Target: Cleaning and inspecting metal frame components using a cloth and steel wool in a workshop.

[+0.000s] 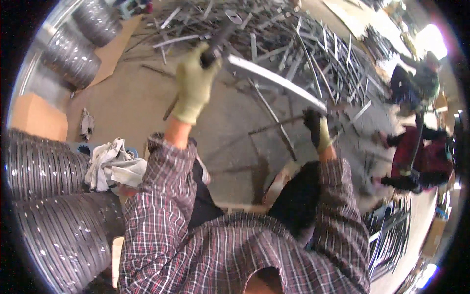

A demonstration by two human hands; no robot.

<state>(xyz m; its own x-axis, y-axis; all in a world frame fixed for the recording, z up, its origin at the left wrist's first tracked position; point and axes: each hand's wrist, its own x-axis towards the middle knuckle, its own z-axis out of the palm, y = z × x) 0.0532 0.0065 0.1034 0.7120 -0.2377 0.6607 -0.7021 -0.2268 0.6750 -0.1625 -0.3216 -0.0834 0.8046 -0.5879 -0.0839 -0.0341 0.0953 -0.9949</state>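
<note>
My left hand [193, 85], in a pale yellow-green glove with dark fingers, is raised and closed around a dark bar-shaped piece [225, 34]. That piece points away from me and its exact kind is blurred. A long, bright metal strip [276, 80] slants from beside my left hand down to my right hand [318, 130]. The matching glove on my right hand is closed at the strip's near right end. Whether the strip and the dark piece are joined, I cannot tell.
Loose metal strips [293, 44] lie in a large tangled pile ahead. Coiled dark bundles [49, 166] stand at left, with a cardboard box [39, 116] and white cloth [115, 164] nearby. Two people work at right, one in green [428, 81] and one in dark red [423, 157].
</note>
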